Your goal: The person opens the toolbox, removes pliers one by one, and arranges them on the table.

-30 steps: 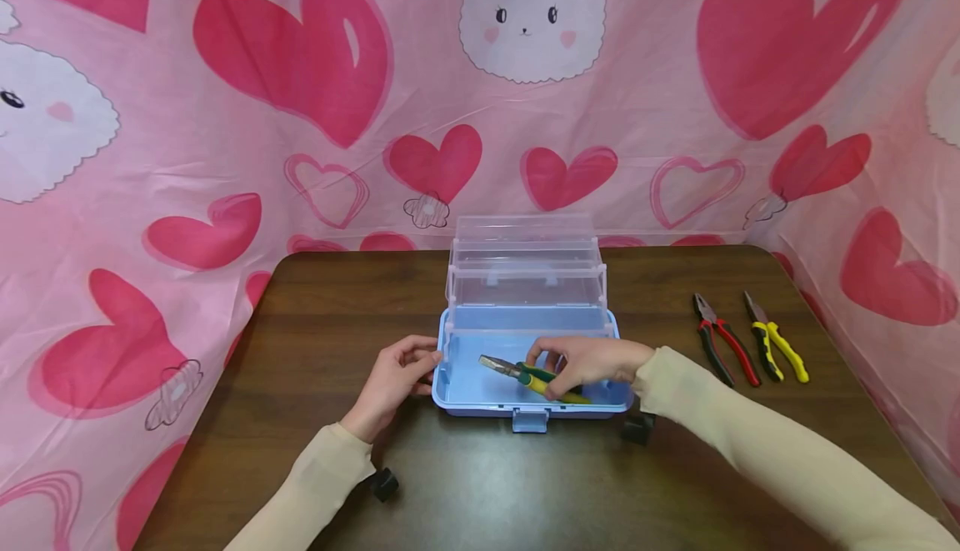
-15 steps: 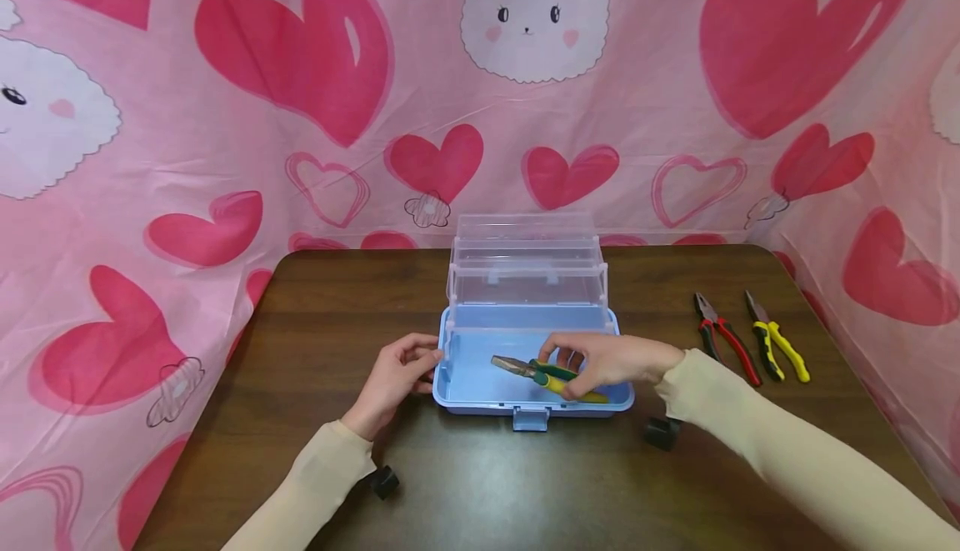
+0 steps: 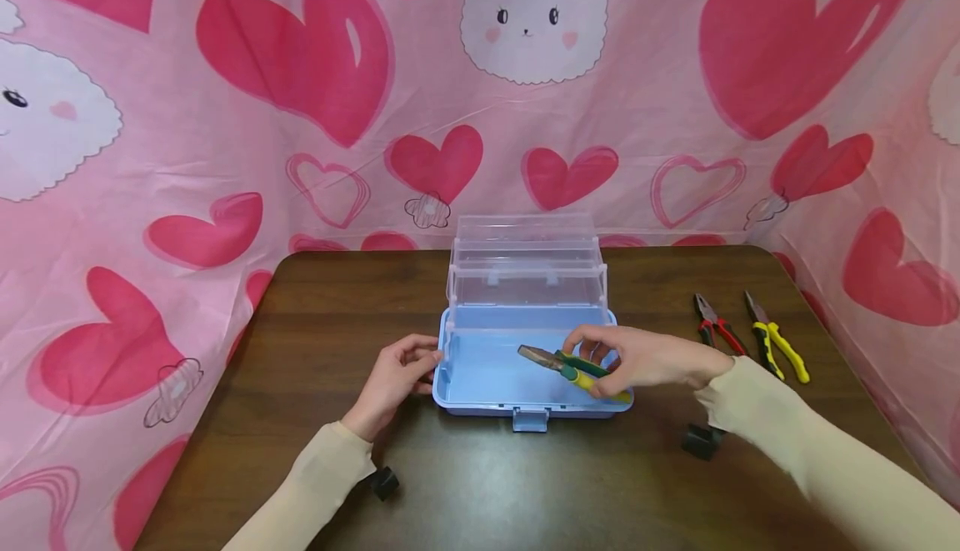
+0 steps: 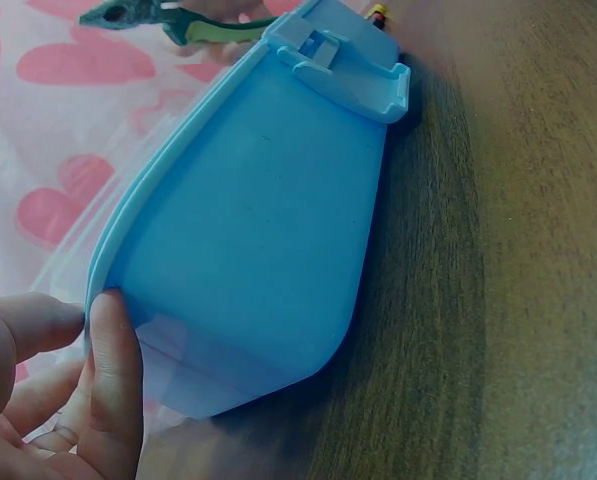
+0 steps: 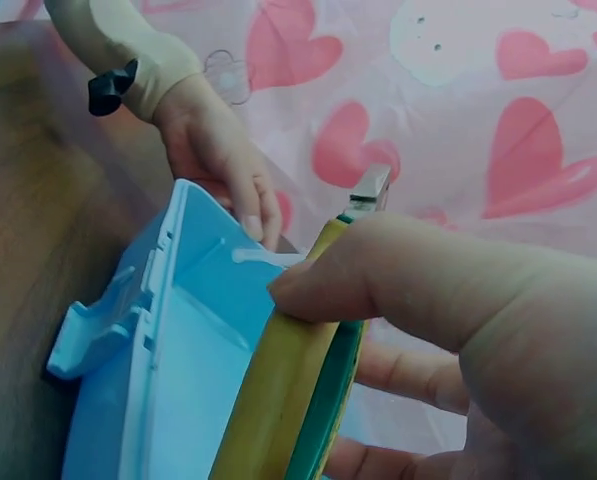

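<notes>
A light blue toolbox (image 3: 480,408) stands open in the middle of the table, its clear lid and trays folded up behind it. My left hand (image 3: 393,380) pinches the left rim of the box between thumb and fingers, as the left wrist view also shows. Over the right part of the box, my right hand (image 3: 648,358) holds a pair of pliers (image 3: 573,373) by its green and yellow handles. The metal nose of the pliers (image 5: 370,188) points left and away from me. In the right wrist view, the thumb lies across the yellow handle.
Two more pairs of pliers lie on the table's right side: red and black pliers (image 3: 723,330), partly hidden by the right hand, and yellow and black pliers (image 3: 776,343). A latch (image 3: 530,420) hangs at the box's front. A pink heart-patterned cloth (image 3: 420,76) surrounds the wooden table (image 3: 480,493).
My right hand has moved to the right with the pliers and risen slightly. The left hand and the toolbox have stayed in place.
</notes>
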Tool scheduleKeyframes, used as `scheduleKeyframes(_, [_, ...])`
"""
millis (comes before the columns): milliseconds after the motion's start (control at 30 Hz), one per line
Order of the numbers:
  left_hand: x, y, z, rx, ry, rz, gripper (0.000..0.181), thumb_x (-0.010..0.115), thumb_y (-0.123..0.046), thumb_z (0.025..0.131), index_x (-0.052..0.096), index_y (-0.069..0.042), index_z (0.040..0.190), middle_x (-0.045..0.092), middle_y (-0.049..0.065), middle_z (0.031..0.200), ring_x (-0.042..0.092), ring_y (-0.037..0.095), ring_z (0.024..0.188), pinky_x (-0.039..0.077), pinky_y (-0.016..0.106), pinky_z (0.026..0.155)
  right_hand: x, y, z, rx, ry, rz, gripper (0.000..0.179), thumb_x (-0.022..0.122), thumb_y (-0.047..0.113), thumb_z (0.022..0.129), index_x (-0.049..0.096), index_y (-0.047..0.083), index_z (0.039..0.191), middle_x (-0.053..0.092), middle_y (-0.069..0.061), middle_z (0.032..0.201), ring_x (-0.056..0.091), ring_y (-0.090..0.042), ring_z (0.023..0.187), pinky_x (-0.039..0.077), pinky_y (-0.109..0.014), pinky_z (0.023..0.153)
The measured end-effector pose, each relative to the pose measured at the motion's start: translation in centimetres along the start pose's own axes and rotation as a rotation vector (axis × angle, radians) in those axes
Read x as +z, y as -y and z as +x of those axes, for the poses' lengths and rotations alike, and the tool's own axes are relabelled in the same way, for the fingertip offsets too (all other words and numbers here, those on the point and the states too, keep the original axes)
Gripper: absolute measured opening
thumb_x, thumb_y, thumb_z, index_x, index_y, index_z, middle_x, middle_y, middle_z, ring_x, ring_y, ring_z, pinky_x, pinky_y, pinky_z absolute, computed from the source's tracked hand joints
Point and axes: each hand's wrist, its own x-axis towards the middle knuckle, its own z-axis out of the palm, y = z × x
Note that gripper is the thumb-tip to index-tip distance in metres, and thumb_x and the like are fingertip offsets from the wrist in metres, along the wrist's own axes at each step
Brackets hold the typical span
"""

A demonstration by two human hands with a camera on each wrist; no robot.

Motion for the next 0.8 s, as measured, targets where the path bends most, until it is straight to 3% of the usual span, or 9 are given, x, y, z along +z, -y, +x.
scheduleKeyframes(233, [0.0,0.1,0.0,-0.007,-0.009,0.01,0.033,0.072,-0.013,0.099,0.067,0.0,0.129,0.073,0.014,0.101,0.069,0.02,0.074,0.062,0.03,0.067,-1.0,-0.6,-2.5,0.008,-0.122,0.049,0.05,0.079,0.017,0.092,0.051,0.012,0.133,0.06,-0.016,0.117,0.059,-0.036,0.107,0.059,-0.042,0.079])
scheduleKeyframes(400, [0.0,0.1,0.0,-0.006,-0.007,0.004,0.033,0.072,-0.013,0.099,0.067,0.001,0.129,0.073,0.014,0.1,0.068,0.019,0.074,0.062,0.03,0.067,-1.7,-1.1,-4.1,0.037,-0.239,0.007,0.05,0.079,0.018,0.093,0.05,0.012,0.133,0.06,-0.013,0.118,0.056,-0.034,0.111,0.057,-0.038,0.083])
scheduleKeyframes(800, [0.1,0.0,0.0,-0.007,-0.003,-0.001,0.034,0.071,-0.011,0.099,0.066,0.001,0.13,0.073,0.014,0.101,0.067,0.019,0.073,0.062,0.029,0.066,-3.0,-3.9,-6.6,0.103,-0.449,-0.109,0.051,0.078,0.022,0.094,0.05,0.006,0.133,0.059,-0.009,0.108,0.056,-0.026,0.098,0.051,-0.037,0.08])
